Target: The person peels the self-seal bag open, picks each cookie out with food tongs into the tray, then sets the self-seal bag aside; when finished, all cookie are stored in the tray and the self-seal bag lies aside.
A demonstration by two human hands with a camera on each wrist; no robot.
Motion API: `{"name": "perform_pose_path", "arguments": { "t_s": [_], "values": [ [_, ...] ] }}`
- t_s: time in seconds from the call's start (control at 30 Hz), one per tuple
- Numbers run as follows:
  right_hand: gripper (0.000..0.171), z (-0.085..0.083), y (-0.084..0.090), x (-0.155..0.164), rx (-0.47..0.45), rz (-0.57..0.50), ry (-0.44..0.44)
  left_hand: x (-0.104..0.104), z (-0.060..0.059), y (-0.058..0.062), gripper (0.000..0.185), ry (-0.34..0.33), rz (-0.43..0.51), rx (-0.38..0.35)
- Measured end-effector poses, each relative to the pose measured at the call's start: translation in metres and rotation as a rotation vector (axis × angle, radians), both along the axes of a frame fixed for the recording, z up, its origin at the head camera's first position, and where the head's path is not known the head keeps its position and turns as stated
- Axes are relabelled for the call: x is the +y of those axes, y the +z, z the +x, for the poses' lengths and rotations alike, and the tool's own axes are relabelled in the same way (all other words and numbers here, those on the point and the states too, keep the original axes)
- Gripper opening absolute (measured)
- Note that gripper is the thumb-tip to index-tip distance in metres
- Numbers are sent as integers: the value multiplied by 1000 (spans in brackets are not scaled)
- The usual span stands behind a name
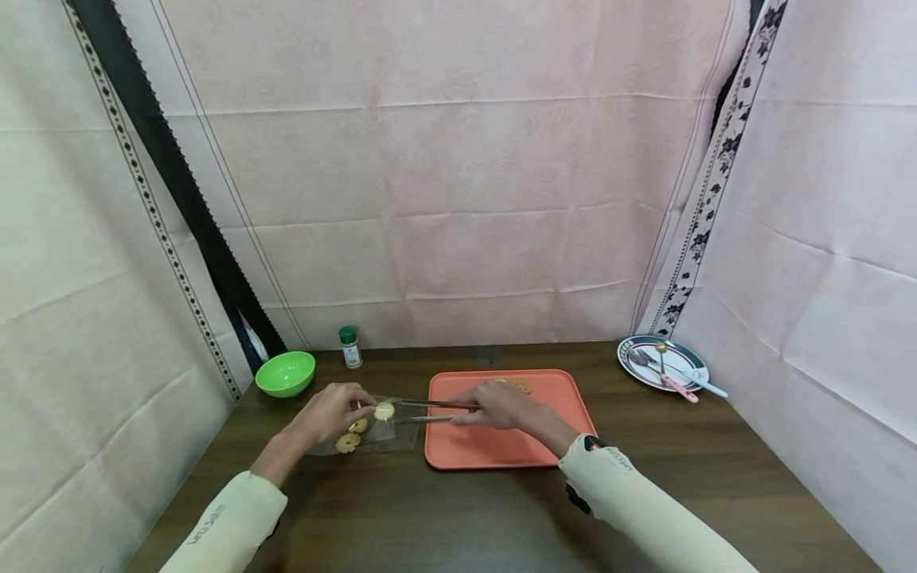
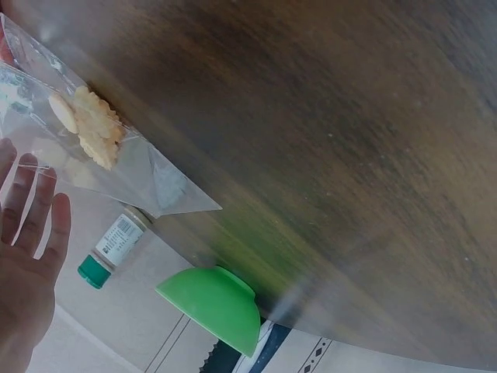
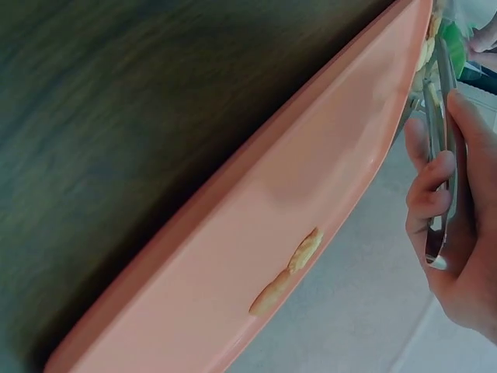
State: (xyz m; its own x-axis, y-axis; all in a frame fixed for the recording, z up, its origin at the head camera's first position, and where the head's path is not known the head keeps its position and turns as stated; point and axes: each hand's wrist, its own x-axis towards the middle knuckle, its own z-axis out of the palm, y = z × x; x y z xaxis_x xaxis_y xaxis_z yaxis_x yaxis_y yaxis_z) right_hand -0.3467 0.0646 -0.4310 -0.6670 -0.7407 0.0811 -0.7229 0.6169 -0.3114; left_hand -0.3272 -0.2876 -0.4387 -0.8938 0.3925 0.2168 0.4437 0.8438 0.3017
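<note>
My left hand pinches the edge of a clear plastic bag at the left of the tray. Several scalloped cookies are inside the bag; in the left wrist view the other fingers spread beside it. My right hand grips metal tongs over the pink tray. The tongs point left, their tips at the bag's opening beside a pale round cookie. Whether the tips touch that cookie, I cannot tell. Cookies also lie near the tray's far side, partly hidden by my right hand in the head view.
A green bowl and a green-capped shaker bottle stand at the back left. At the back right, a plate bears a spoon and other cutlery with pink and blue handles. Hanging cloth borders the wooden table.
</note>
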Motion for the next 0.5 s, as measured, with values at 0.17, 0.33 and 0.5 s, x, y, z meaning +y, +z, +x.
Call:
{"name": "perform_pose_path", "arguments": {
  "t_s": [0.17, 0.33, 0.5],
  "values": [
    [46, -1, -2, -12, 21, -1, 7, 0, 1, 0, 11, 2, 8, -1],
    [46, -4, -5, -23, 20, -15, 30, 0, 0, -2, 11, -16, 15, 13],
    [47, -8, -7, -34, 17, -7, 15, -2, 1, -3, 12, -18, 23, 8]
  ]
}}
